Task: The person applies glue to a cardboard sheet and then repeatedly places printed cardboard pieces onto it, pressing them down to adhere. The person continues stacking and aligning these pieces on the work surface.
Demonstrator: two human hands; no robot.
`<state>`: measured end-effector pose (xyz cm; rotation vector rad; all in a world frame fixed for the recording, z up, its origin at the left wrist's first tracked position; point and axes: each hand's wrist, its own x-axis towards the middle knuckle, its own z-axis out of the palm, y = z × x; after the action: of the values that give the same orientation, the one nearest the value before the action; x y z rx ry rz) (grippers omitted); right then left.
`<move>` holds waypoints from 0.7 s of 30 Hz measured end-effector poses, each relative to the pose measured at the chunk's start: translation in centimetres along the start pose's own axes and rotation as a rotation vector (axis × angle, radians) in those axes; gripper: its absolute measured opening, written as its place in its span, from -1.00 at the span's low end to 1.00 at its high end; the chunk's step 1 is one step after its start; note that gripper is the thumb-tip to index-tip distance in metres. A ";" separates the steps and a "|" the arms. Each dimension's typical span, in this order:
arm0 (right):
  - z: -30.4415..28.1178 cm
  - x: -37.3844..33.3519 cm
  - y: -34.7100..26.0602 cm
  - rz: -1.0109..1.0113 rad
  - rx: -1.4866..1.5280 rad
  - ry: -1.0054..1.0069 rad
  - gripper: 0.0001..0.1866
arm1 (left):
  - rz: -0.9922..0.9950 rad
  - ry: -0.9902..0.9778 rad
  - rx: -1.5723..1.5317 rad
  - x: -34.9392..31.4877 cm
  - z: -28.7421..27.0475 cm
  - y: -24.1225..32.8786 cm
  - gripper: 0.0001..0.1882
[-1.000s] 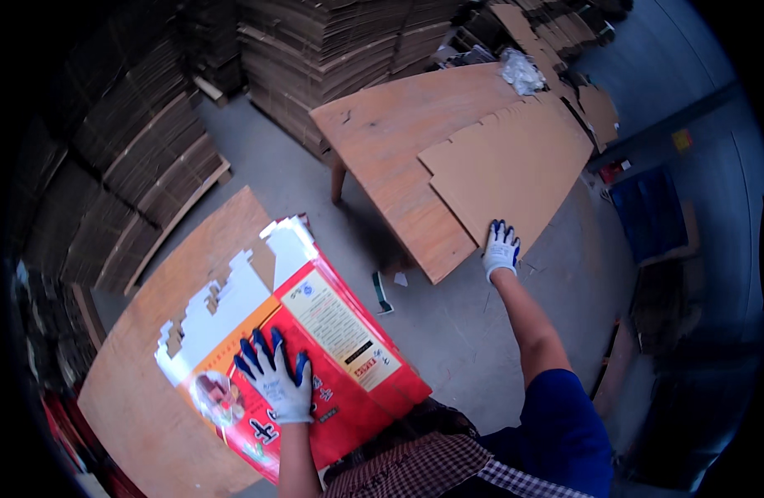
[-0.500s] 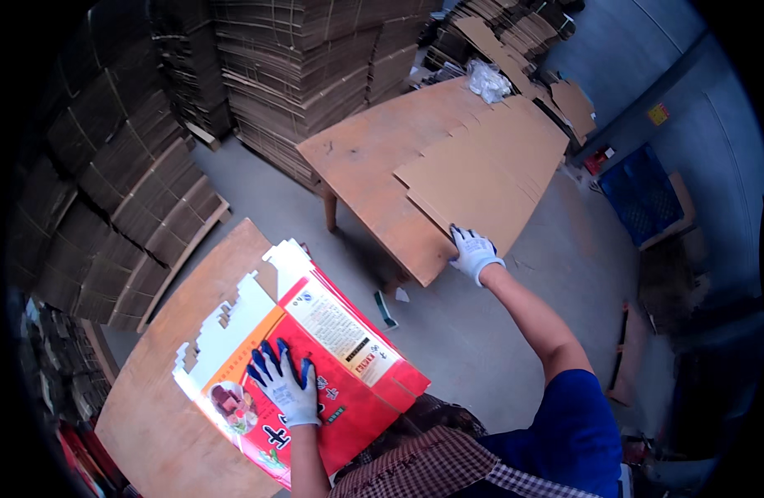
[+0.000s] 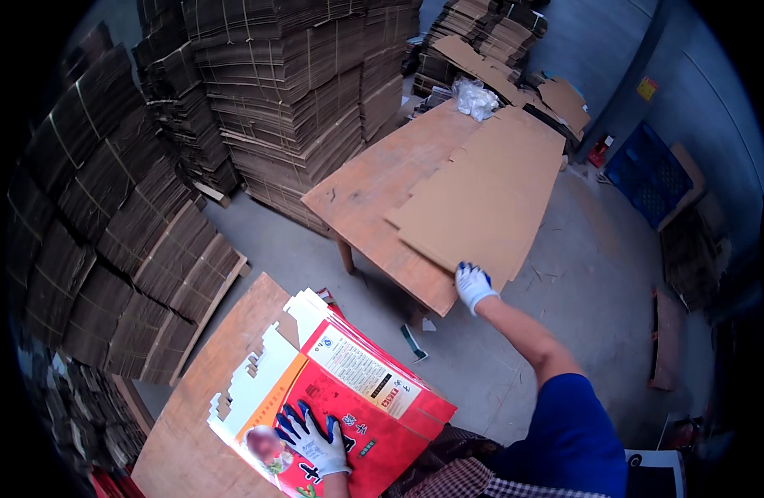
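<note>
My left hand (image 3: 319, 442), in a white glove with blue fingertips, lies flat with fingers spread on a stack of red printed carton blanks (image 3: 382, 448). The blanks have white notched flaps and rest on the near wooden table (image 3: 178, 440). Reaching out to the right, my right hand (image 3: 475, 288), gloved the same way, grips the near edge of a flat brown cardboard sheet (image 3: 490, 195). That sheet lies with others on the far wooden table (image 3: 361, 195). The right thumb is hidden.
Tall strapped stacks of flat cardboard (image 3: 286, 91) stand behind the tables, and more bundles (image 3: 116, 224) line the left. Crumpled clear plastic (image 3: 475, 100) lies at the far table's back end. A blue plastic pallet (image 3: 650, 176) leans by the right wall. A gap of floor separates the tables.
The view has shifted, so both tables sit lower in the picture. The brown sheet has slid slightly toward me on its table, with my right hand at its edge. My left hand stays on the red blanks.
</note>
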<state>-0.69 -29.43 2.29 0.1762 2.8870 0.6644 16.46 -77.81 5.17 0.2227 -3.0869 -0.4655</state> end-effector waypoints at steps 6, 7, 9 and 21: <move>-23.9 -11.9 -1.1 -0.146 0.425 0.388 -0.55 | -0.061 0.006 -0.021 -0.5 0.1 -1.6 -0.18; -26.9 -12.3 0.6 -0.061 0.471 0.402 -0.56 | -0.099 -0.010 -0.017 -0.7 -0.4 -1.6 -0.18; -27.7 -11.5 5.8 -0.036 0.623 0.594 -0.47 | -0.048 -0.024 -0.013 -0.2 -1.0 -0.9 -0.17; -38.2 -12.6 12.9 -0.031 1.618 0.217 -0.30 | 0.027 0.116 -0.175 -0.2 -0.8 -1.6 -0.25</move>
<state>5.19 -35.97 43.63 0.2249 2.7508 -1.7901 16.92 -79.55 5.49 0.1975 -2.9112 -0.6916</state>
